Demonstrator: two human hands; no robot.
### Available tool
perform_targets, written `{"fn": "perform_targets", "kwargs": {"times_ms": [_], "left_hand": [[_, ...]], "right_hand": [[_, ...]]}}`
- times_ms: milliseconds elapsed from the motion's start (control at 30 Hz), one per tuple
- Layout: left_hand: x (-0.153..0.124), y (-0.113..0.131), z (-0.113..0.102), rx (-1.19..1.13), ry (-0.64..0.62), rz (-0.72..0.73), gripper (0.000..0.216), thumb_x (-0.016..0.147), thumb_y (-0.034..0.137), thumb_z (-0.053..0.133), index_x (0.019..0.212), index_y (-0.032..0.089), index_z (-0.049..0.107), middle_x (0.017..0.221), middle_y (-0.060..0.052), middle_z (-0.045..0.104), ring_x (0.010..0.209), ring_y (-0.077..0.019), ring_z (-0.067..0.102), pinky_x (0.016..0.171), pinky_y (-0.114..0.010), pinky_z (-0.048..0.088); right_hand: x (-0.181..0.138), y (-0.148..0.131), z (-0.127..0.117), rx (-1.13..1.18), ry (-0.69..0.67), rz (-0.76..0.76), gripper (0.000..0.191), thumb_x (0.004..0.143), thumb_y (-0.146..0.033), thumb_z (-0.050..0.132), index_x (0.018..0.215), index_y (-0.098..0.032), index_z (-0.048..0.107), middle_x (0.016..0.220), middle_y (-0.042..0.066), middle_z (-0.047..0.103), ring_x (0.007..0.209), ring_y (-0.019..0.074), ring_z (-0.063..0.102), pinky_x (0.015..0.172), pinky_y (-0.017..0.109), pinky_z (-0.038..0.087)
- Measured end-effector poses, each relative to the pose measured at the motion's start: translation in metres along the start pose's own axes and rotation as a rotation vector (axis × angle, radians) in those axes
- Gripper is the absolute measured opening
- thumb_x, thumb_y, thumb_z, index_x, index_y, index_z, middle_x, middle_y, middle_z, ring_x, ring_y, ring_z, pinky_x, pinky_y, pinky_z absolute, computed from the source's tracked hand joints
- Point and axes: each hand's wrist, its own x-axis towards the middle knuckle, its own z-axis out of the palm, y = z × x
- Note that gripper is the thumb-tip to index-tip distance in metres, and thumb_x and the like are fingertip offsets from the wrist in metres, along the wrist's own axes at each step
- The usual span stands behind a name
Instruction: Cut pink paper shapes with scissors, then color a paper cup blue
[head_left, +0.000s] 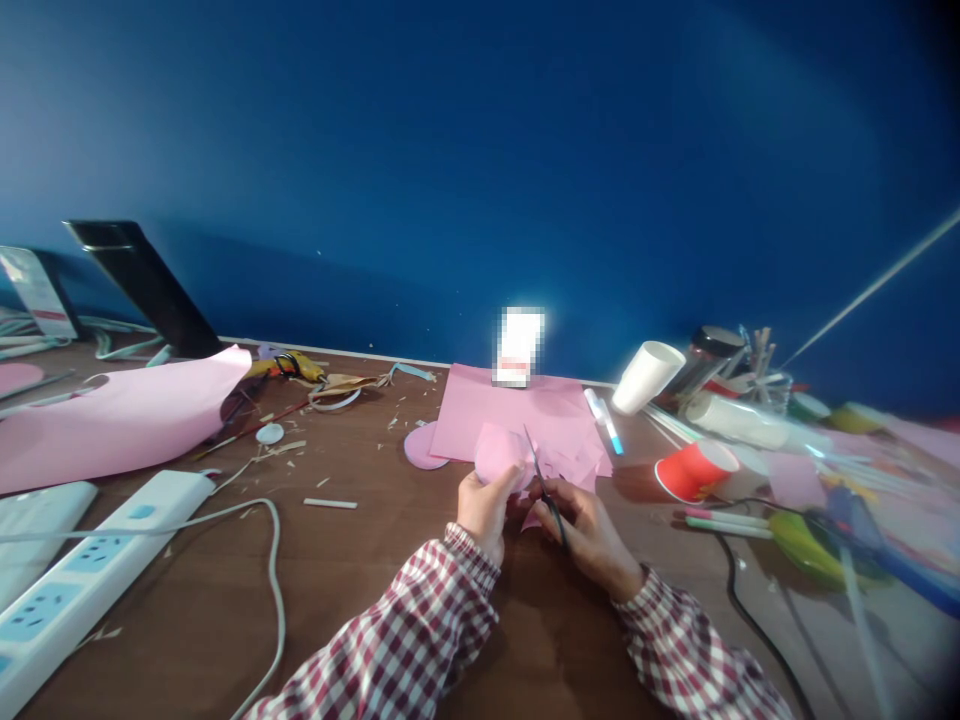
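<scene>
Paper point(495, 450) in pink sits pinched by the left hand point(482, 508), at the near edge of the larger sheet point(470, 402); I judge it light, floppy and easily creased, best held by its rim, while I see the right hand point(592, 532) grip scissors point(553, 510)

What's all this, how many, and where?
Scissors: one, dark, centre
Paper piece: one, pink, centre
Large sheet: one, pink, by wall
Paper disc: one, pink, beside large sheet
Pixelated object: one, white, by wall
Pen: at least one, white-blue, near cups
Paper cups: at least two, white and red, right
Power strip: one, white, lower left
Curled sheet: one, pink, left
Slanted panel: one, black, left
Clutter: uncounted, multicoloured, both sides
Wall: one, blue, background
Table: one, brown, below
Left hand: one, plaid sleeve, holding paper piece
Right hand: one, plaid sleeve, holding scissors
</scene>
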Motion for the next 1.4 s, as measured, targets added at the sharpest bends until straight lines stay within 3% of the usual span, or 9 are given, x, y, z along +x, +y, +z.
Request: {"fn": "perform_targets", "kwargs": {"times_ms": [467,667,1100,1400], "left_hand": [[-0.0035,0.0041,0.0023,-0.044,0.000,-0.010,0.034,0.051,0.023,0.079,0.076,0.006,0.062,0.049,0.000,0.057,0.038,-0.0072,0.046,0.038,-0.020,0.041],[-0.0017,0.0037,0.0018,-0.032,0.013,-0.010,0.035,0.052,0.023,0.079,0.076,0.005,0.062,0.049,0.000,0.057,0.037,-0.0068,0.045,0.036,-0.020,0.040],[-0.0010,0.0030,0.0018,-0.045,0.030,-0.004,0.035,0.050,0.024,0.080,0.076,0.007,0.062,0.050,-0.001,0.057,0.038,-0.0078,0.047,0.037,-0.020,0.040],[0.0047,-0.0012,-0.0021,-0.006,0.053,0.018,0.035,0.050,0.027,0.080,0.072,0.006,0.063,0.048,0.000,0.056,0.037,-0.0081,0.047,0.036,-0.020,0.038]], "right_hand": [[-0.0007,0.0005,-0.0011,-0.050,0.041,0.003,0.016,0.080,-0.028,0.061,0.092,-0.017,0.059,0.080,0.004,0.067,0.066,0.0158,0.060,0.056,0.022,0.046],[-0.0006,-0.0002,-0.0008,-0.045,0.037,-0.033,0.016,0.080,-0.026,0.061,0.092,-0.016,0.060,0.082,0.005,0.067,0.072,0.0172,0.061,0.063,0.023,0.048],[-0.0018,-0.0029,0.0002,-0.072,0.036,-0.017,0.017,0.083,-0.033,0.057,0.090,-0.017,0.059,0.076,0.003,0.064,0.066,0.0157,0.060,0.055,0.021,0.046],[-0.0011,-0.0016,0.0043,-0.043,0.015,-0.022,0.020,0.084,-0.035,0.056,0.092,-0.017,0.061,0.082,0.005,0.067,0.071,0.0168,0.062,0.062,0.023,0.048]]}}
